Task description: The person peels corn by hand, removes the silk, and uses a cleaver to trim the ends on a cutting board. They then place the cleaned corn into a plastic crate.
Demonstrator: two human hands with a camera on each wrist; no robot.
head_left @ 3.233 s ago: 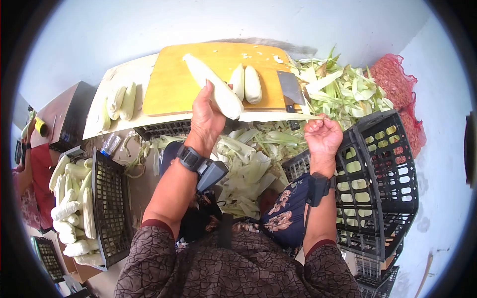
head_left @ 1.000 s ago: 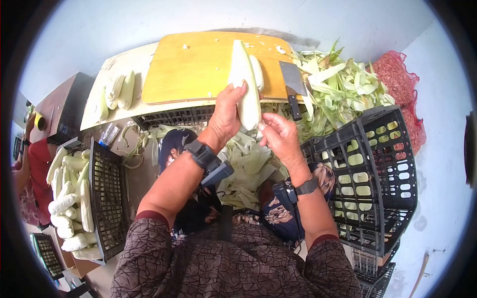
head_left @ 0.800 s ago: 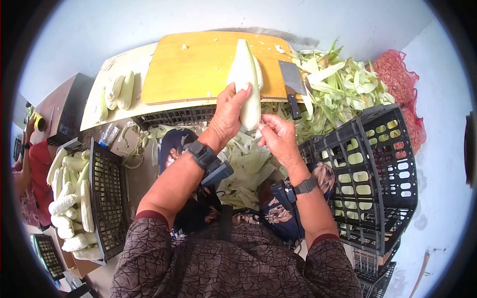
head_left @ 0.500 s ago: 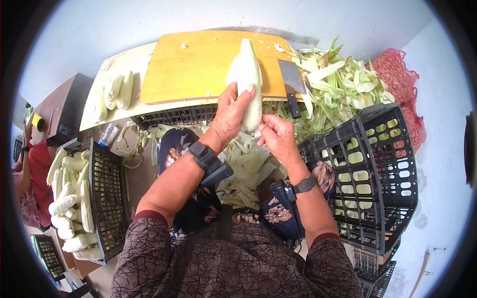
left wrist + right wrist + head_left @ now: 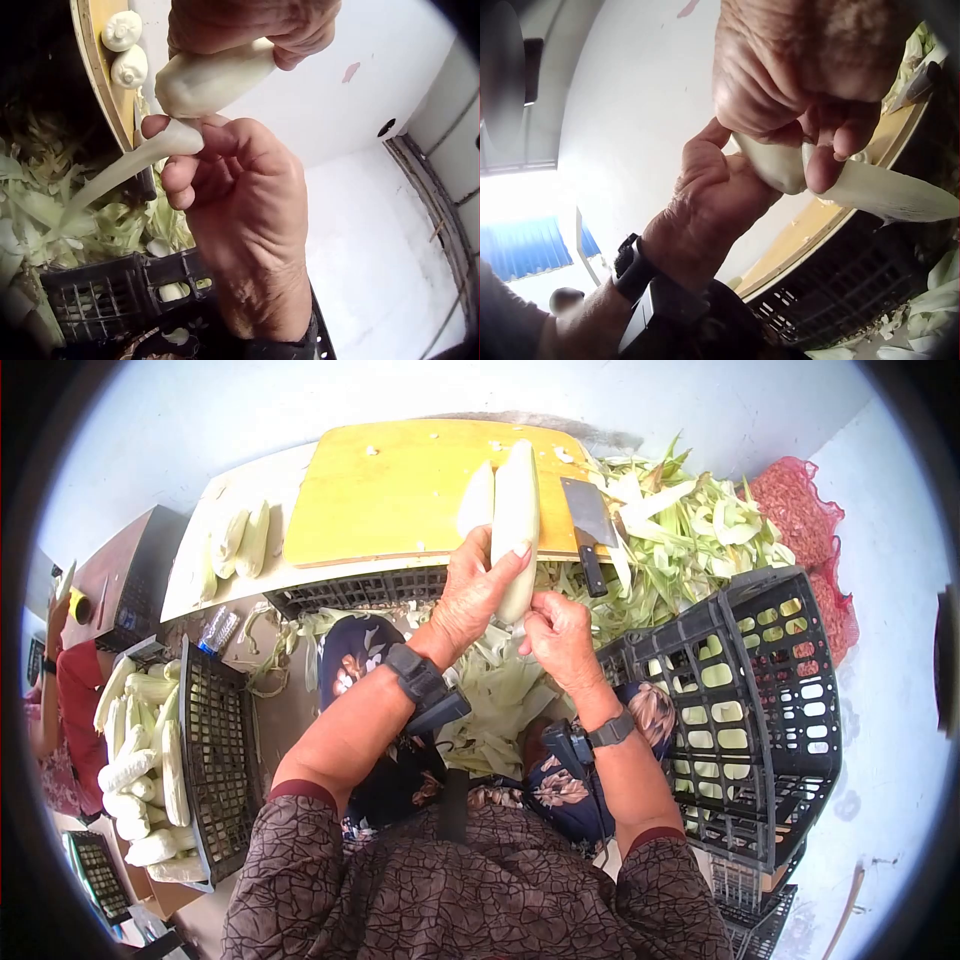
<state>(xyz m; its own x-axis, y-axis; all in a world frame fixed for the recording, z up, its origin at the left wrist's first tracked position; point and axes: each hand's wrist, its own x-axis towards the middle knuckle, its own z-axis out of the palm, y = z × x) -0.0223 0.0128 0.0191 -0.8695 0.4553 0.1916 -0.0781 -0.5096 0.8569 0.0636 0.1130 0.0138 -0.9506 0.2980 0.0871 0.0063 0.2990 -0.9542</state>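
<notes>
A cob (image 5: 515,510) is held above the near edge of the board (image 5: 380,500), with its tip pointing far and its butt end near. The left hand (image 5: 470,595) is curled round the near half of the cob, with the thumb laid along its right side. The right hand (image 5: 555,640) is placed just right of the butt end. In the left wrist view, a husk strip (image 5: 120,172) is pinched between its thumb and forefinger, and the other fingers are curled. The strip is still attached at the butt end and hangs away from it. The two hands are nearly touching.

A second cob (image 5: 477,500) lies on the board, just left of the held cob. A cleaver (image 5: 588,520) rests at the right edge of the board, with its handle pointing near. A husk pile (image 5: 690,530) lies right of the board, and a red net sack (image 5: 800,530) lies beyond it at the far right. More husks (image 5: 500,700) are heaped below the hands. A black crate (image 5: 760,700) stands to the right. A second crate (image 5: 215,760), to the left, is filled with peeled cobs (image 5: 140,760). Three cobs (image 5: 235,545) lie on the bench (image 5: 275,485), left of the board.
</notes>
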